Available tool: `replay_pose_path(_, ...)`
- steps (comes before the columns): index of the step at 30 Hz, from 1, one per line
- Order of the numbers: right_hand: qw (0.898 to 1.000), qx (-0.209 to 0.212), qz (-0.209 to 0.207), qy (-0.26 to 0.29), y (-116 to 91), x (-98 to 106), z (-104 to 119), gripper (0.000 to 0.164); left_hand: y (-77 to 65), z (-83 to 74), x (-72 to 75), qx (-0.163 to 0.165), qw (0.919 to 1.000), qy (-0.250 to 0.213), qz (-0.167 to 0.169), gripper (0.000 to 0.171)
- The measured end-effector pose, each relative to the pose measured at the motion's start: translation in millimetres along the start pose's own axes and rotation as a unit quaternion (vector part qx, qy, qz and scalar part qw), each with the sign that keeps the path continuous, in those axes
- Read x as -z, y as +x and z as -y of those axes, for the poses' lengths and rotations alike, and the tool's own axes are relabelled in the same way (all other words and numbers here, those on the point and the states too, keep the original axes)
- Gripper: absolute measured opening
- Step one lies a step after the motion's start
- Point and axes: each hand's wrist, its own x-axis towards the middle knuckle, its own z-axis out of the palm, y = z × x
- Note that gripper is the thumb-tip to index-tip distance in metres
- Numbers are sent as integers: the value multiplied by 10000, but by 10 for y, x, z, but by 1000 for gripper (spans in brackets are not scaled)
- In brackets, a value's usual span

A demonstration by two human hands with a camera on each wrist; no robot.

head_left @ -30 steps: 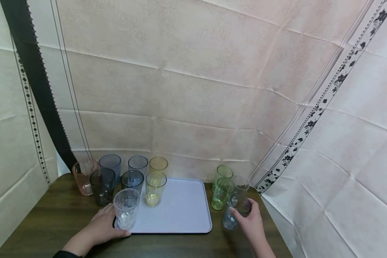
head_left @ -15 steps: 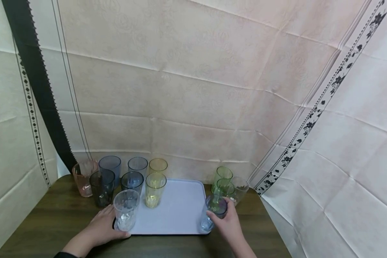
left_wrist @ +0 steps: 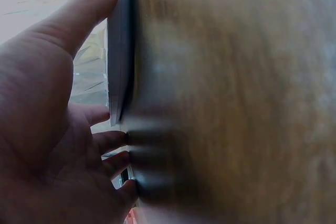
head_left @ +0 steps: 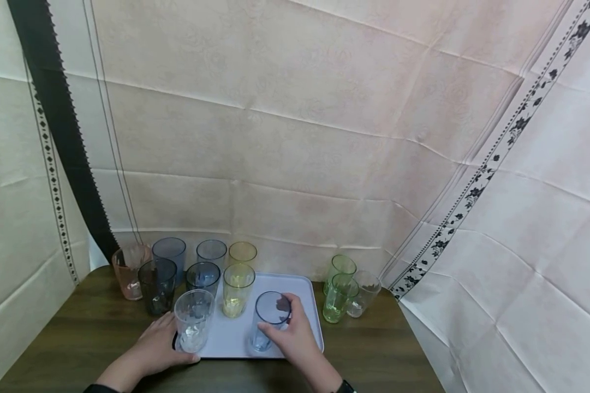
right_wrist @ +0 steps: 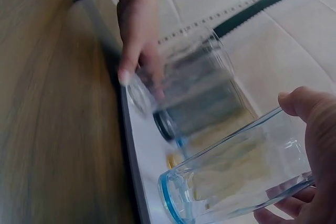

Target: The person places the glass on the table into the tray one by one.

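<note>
My right hand [head_left: 297,334] grips a pale blue glass tumbler [head_left: 261,335] by its upper part, thumb on one side and fingers on the other. The tumbler is over the front right of the white tray [head_left: 285,285]; I cannot tell whether its base touches. In the right wrist view its thick blue-tinted base [right_wrist: 167,198] shows. My left hand [head_left: 154,345] rests at the tray's front left corner. Its thumb lies against the front edge, and its spread fingers [left_wrist: 113,142] reach along the left side. A clear tumbler [head_left: 192,330] stands beside it on the tray.
Yellow tumblers [head_left: 234,305] and a dark blue one [head_left: 203,278] stand toward the tray's back left. A smoky dark tumbler [head_left: 157,292] and a pink one [head_left: 127,281] are farther left. Right of the tray stand green tumblers [head_left: 335,305] and a clear one [head_left: 363,300]. Cloth hangs behind.
My right hand has carried the pale blue tumbler left, from beside the green tumblers to over the tray. The left hand stays at the tray's corner.
</note>
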Motion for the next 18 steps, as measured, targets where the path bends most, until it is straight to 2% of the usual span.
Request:
replay_pose_path(8, 9991, -121, 404, 85, 112, -358, 98, 86, -18, -15, 10, -33, 9999, 85, -66, 124)
replay_pose_path(18, 9984, 48, 559, 92, 188, -519, 197, 91, -22, -45, 23, -13, 10000, 19, -74, 123)
